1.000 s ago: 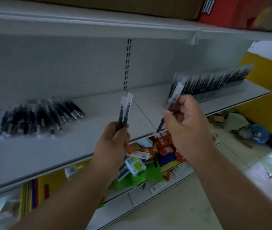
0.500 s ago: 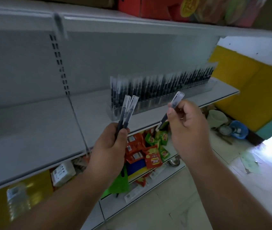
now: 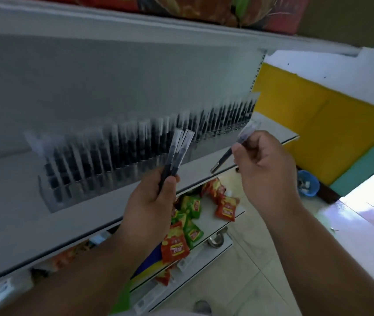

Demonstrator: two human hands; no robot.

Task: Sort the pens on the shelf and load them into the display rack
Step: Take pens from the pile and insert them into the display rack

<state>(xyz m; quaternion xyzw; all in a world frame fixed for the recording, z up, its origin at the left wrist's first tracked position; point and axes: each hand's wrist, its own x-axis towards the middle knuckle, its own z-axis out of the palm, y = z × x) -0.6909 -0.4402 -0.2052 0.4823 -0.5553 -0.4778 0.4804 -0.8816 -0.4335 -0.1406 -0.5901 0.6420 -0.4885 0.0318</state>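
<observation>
The display rack (image 3: 117,156) runs along the shelf (image 3: 10,213), ahead of both my hands. My left hand (image 3: 151,201) grips two pens (image 3: 176,153) upright, nearest the rack. My right hand (image 3: 265,169) pinches one pen (image 3: 233,149), long axis slanting up-right, farther off.

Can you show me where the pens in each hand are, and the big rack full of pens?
pens in the left hand (image 3: 178,153): head view, on the dark barrels above the thumb.
pen in the right hand (image 3: 225,155): head view, on the dark shaft below the fingers.
display rack (image 3: 47,197): head view, on its clear front wall.
</observation>
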